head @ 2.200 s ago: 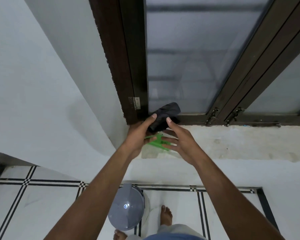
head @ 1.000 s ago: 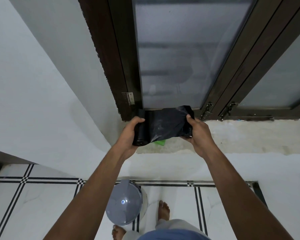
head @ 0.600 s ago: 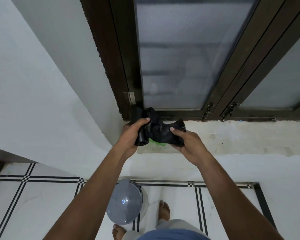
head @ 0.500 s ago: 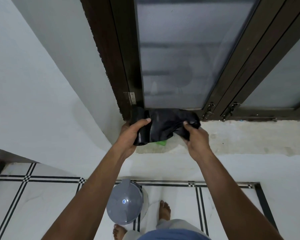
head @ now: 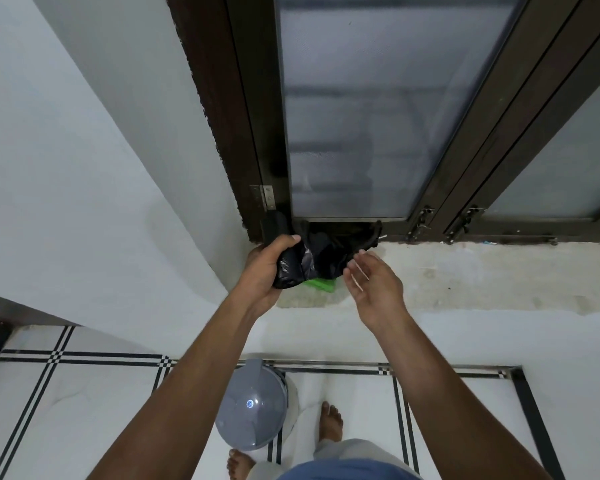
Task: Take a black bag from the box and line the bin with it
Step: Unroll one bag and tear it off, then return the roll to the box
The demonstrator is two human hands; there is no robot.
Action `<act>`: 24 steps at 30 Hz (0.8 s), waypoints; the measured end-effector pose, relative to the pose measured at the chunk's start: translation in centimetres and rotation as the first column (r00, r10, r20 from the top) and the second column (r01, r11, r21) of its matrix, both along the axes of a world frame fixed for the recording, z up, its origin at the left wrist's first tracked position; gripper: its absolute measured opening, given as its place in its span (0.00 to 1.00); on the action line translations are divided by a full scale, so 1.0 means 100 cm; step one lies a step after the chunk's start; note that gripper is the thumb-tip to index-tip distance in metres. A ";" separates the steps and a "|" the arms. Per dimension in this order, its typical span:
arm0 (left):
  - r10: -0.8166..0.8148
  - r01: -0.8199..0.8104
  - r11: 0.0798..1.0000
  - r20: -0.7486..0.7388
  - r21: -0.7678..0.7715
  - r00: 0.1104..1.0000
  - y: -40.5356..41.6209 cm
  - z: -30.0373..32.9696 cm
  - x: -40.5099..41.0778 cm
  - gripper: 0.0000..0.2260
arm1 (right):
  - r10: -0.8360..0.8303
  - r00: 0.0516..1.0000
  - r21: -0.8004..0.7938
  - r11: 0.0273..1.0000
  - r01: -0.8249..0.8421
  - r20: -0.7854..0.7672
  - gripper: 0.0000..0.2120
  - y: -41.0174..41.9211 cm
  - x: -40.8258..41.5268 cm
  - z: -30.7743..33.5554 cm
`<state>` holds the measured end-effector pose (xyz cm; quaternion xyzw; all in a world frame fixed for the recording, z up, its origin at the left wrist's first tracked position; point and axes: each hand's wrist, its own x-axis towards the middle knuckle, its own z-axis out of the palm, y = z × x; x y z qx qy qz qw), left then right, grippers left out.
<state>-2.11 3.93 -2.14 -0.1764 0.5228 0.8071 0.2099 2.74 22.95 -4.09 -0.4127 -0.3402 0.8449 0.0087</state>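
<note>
My left hand (head: 262, 268) grips a roll of black bags (head: 288, 268) over the window ledge. One black bag (head: 329, 252) trails loosely from the roll toward the window frame. My right hand (head: 373, 289) hovers just right of the bag, fingers relaxed and holding nothing. A green box (head: 321, 284) lies on the ledge, mostly hidden under the roll. The bin (head: 253, 403) with its grey domed lid stands on the floor below, between my arms.
A concrete ledge (head: 465, 275) runs along a dark-framed frosted window (head: 378, 116) with latches (head: 423, 220). White walls close in at left. The tiled floor (head: 84, 403) has black line borders, and my bare feet (head: 331, 422) stand beside the bin.
My right hand has let go of the black bag and pulled back slightly. The bag has slackened and bunched beside the roll, which my left hand still holds.
</note>
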 end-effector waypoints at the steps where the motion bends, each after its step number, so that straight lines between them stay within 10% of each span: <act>1: -0.006 0.006 0.999 0.007 0.036 1.000 0.000 0.001 0.001 0.12 | 0.051 0.997 0.003 0.999 -0.051 0.061 0.14 -0.002 0.005 0.002; 6: -0.072 0.070 0.981 0.005 0.182 0.997 0.006 0.007 0.006 0.12 | 0.594 0.802 -0.214 0.793 -0.571 0.065 0.49 -0.032 0.031 0.005; 16: -0.087 0.086 0.995 0.012 0.054 0.996 0.001 -0.002 0.012 0.21 | 0.084 0.974 0.079 0.994 -0.069 -0.208 0.07 -0.012 0.004 0.007; 24: -0.098 0.098 0.995 0.012 -0.001 0.995 0.001 0.000 0.014 0.15 | 0.116 0.972 0.093 0.991 -0.099 -0.204 0.16 -0.014 0.014 0.007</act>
